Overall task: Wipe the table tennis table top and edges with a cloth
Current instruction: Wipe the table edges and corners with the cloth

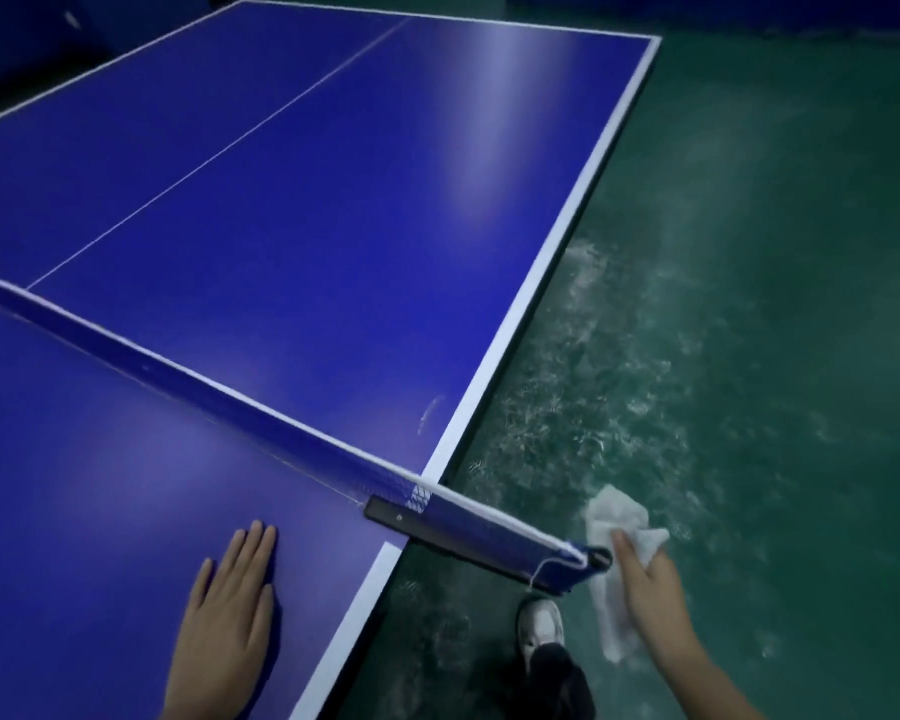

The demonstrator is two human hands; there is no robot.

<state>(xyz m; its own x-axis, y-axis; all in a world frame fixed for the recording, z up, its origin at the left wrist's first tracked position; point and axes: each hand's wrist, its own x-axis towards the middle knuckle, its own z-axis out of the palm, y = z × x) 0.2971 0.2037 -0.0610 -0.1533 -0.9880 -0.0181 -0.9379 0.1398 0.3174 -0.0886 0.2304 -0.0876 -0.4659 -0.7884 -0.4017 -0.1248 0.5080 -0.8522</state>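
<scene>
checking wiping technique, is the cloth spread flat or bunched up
Bunched up: the white cloth is crumpled in the right hand, off the table, one end hanging down.

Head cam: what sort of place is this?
Probably an indoor table tennis room or sports hall: a blue table tennis table with white lines, a net clamped across it, and a scuffed green floor.

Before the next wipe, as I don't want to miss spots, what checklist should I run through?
1. The right hand grips the cloth: ok.
2. The cloth touches the table top: not ok, it is off the side, by the net post.
3. The left hand lies flat on the table top: ok.
4. The smudge near the far half's side edge is wiped: not ok.
5. The cloth is damp: cannot tell.
</scene>
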